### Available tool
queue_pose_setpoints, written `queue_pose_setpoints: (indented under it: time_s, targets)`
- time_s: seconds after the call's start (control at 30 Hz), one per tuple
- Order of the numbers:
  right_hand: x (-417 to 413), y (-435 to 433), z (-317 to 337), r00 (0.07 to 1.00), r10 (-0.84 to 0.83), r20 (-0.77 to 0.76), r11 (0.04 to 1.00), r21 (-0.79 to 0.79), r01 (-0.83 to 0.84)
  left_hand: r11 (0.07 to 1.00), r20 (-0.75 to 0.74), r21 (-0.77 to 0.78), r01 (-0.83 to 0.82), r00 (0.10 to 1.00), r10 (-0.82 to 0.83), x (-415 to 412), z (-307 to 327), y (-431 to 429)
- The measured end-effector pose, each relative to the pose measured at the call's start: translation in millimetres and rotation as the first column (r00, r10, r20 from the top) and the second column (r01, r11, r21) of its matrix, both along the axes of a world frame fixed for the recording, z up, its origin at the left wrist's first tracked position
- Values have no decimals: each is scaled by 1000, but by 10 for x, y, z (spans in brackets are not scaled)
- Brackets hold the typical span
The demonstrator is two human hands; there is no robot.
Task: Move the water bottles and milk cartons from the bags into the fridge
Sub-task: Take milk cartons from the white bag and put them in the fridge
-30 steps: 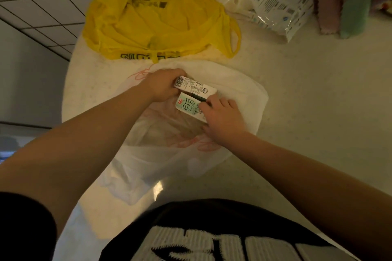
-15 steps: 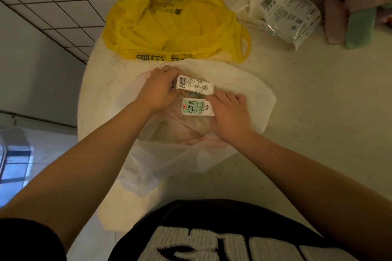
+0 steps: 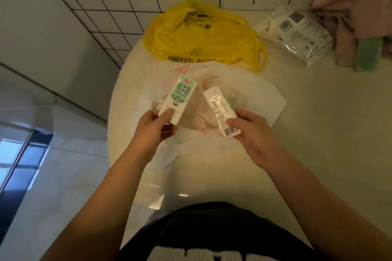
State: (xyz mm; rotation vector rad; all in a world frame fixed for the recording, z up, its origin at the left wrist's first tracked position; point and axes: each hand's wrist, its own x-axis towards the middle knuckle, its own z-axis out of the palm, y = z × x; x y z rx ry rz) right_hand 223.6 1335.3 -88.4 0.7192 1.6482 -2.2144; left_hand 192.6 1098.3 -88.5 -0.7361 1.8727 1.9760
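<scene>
Pale tabletop (image 3: 318, 133) by tiled wall. Left hand (image 3: 156, 127) grips one milk carton (image 3: 179, 98), right hand (image 3: 252, 131) grips second carton (image 3: 220, 112), both above white bag (image 3: 244, 95). Fridge not in view; putting away remains.

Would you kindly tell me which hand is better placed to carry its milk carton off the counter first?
Left, probably: the left hand grips the green-fronted carton near the open edge of the counter, while the right hand holds the barcode-side carton further over it. The fridge is out of view.
</scene>
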Motion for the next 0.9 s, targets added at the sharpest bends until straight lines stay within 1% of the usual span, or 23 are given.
queue_pose_setpoints:
  time_s: [0.07,0.17,0.23,0.33,0.47,0.5,0.57,0.6,0.67,0.73,0.83,0.9]
  targets:
    - [83,-108,21,998,22,54,986,-168,-12,989,40,135,-59,998,54,230,85,-23]
    - [196,-292,17,994,64,90,946,-324,-32,963,74,256,-80,995,63,526,164,-92]
    - [256,-409,17,991,102,81,937,-344,-68,949,77,308,-72,996,51,685,197,-176]
    - [361,-602,40,986,167,28,930,-335,-149,946,72,323,-37,997,15,912,218,-333]
    - [559,-911,90,967,245,-63,939,-235,-253,958,49,288,-3,999,-12,1237,216,-638]
    - [632,-1027,95,952,292,-91,935,-184,-304,962,38,274,8,999,-19,1336,224,-756]
    - [798,-1296,98,920,374,-119,925,-28,-379,965,26,261,24,999,-32,1548,231,-1009]
    - [895,-1453,95,909,399,-123,917,48,-396,966,22,257,30,999,-37,1666,236,-1145]
    - [1108,-1765,82,894,432,-124,899,144,-414,970,15,240,33,999,-38,1918,235,-1404]
    - [1344,-2117,63,885,452,-111,885,183,-429,977,6,211,29,999,-31,2196,209,-1690]
    - [1723,-2677,31,891,446,-83,889,159,-430,985,5,170,26,1000,-27,2652,151,-2164]
    - [1983,-3066,14,878,473,-73,875,159,-458,990,5,139,29,1000,-30,2962,112,-2503]
